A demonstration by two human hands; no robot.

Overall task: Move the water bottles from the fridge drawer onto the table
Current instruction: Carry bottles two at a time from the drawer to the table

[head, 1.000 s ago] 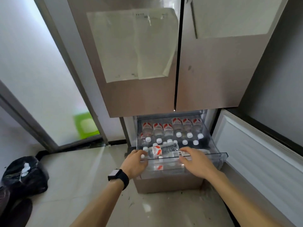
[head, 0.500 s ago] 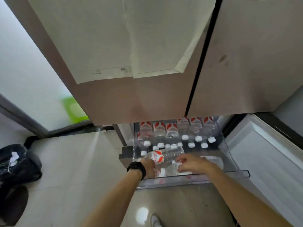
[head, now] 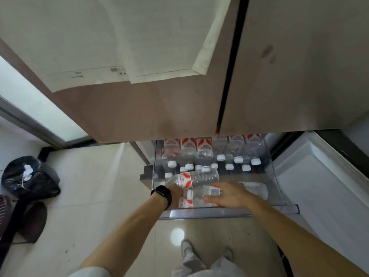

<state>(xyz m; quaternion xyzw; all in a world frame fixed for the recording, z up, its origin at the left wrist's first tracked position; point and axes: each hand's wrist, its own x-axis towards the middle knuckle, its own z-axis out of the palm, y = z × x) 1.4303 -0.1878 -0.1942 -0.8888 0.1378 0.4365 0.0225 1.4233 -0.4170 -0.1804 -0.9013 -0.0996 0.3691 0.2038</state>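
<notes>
Both hands on bottles in the drawer

Head view, looking down. Drawer (head: 229, 211) pulled out below the shut fridge doors (head: 179, 108); clear walls, front rim nearest the person.

Left hand (head: 176, 193), watch (head: 162, 194) on its wrist: curled round the neck end of the upper bottle (head: 196, 178). That bottle lies sideways, raised at the front left of the drawer, red-and-white label close to the hand. Fingertips hidden behind it.

Right hand (head: 229, 193): fingers over the top and thumb below the lower bottle (head: 201, 193), holding it. This bottle also lies sideways, just beneath the upper one, inside the drawer front.

Back rows (head: 219, 154): many bottles lying with white caps toward the camera, filling the rear of the drawer.

Floor: black bag (head: 30, 176) well to the left; shoes (head: 187, 248) below the drawer front
</notes>
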